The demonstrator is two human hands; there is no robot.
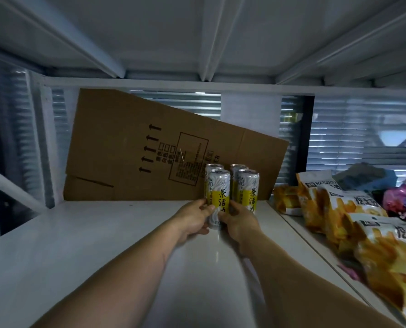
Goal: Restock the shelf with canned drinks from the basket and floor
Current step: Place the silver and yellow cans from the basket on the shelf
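Observation:
Several tall white-and-yellow drink cans stand upright in a tight cluster on the white shelf (78,245), in front of a cardboard sheet. Both my hands hold the front left can (219,192) near its base. My left hand (192,221) grips it from the left and my right hand (238,223) grips it from the right. The front right can (248,190) stands beside it, touching or nearly so. Two more cans (237,167) stand behind, mostly hidden. No basket or floor is in view.
A flattened brown cardboard sheet (131,147) leans tilted against the back of the shelf. Several orange-and-white snack bags (353,221) lie on the neighbouring shelf board to the right. The shelf above (197,39) hangs low overhead. Bare white shelf surface stretches left of the cans.

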